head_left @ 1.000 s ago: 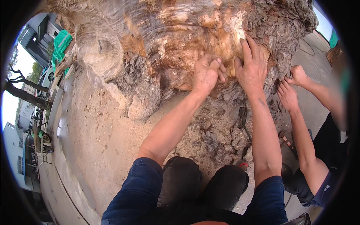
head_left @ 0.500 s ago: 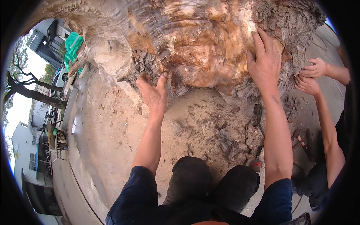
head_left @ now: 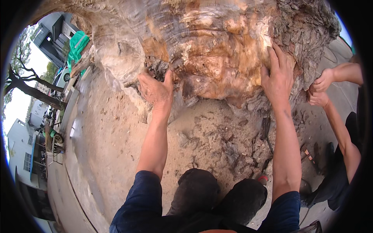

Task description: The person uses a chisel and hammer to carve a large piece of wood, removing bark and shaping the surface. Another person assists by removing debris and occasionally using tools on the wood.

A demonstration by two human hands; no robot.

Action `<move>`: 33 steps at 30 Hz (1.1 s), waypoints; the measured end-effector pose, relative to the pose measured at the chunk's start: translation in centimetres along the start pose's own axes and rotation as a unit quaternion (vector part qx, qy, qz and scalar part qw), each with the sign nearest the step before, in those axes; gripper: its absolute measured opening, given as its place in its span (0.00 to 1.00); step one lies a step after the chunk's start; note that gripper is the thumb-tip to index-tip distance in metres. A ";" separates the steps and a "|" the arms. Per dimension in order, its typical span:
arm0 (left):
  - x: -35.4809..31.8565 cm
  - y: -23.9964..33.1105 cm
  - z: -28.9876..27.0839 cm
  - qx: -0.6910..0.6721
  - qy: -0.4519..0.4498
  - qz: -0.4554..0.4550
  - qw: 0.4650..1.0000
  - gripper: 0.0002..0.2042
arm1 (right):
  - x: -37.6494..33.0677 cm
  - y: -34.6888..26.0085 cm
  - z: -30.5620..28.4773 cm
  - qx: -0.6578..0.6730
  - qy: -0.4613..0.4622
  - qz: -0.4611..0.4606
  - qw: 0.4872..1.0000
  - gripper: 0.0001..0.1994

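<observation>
A huge piece of tree trunk [head_left: 221, 46], partly stripped to smooth orange-brown wood, spans the top of the view. My left hand [head_left: 157, 93] grips its lower edge at a dark, rough bark lump [head_left: 158, 66]; the thumb is up on one side and the bent fingers on the other, their tips partly hidden. Farther right, my right hand [head_left: 278, 79] lies against the trunk with fingers stretched upward over bare wood, beside the thick grey bark [head_left: 307, 35]. Both hands touch the trunk, and no tool is in either.
At the right, a co-worker's two hands [head_left: 320, 87] are at the bark's lower edge. Bark chunks and sawdust [head_left: 233, 143] cover the ground below the trunk. An orange-marked tool [head_left: 309, 156] lies near the co-worker's legs. A green tarp [head_left: 77, 46] and parked vehicles are at the far left.
The trunk appears slightly lower and farther right in view. My left fingers have shifted at the bark lump; my right hand stays on the wood. The co-worker's hands have closed more and moved lower.
</observation>
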State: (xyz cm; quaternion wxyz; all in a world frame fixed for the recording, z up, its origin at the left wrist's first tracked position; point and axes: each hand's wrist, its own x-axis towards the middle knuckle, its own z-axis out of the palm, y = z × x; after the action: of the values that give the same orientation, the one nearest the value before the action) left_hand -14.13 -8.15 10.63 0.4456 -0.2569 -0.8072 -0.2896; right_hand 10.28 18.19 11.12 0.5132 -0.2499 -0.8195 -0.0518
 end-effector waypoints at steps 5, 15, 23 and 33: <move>1.0 2.2 0.5 0.039 0.099 0.071 0.992 0.54 | 0.0 -0.1 0.1 -0.007 0.006 0.003 1.000 0.29; 3.6 0.2 1.1 0.102 0.065 0.125 0.985 0.48 | -0.1 -0.2 0.0 -0.013 -0.012 0.018 1.000 0.28; 4.2 -1.2 1.3 0.099 0.081 0.201 0.971 0.44 | -0.1 -0.2 0.0 -0.005 -0.009 0.018 1.000 0.27; 4.3 -1.5 -0.1 0.076 0.011 0.122 0.990 0.46 | -0.1 0.0 0.1 -0.009 -0.001 0.009 1.000 0.28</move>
State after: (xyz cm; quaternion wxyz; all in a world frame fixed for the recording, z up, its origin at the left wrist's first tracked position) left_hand -17.10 -8.66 14.05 0.5043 -0.3154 -0.7849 -0.1739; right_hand 10.20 18.16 10.97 0.5104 -0.2620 -0.8172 -0.0547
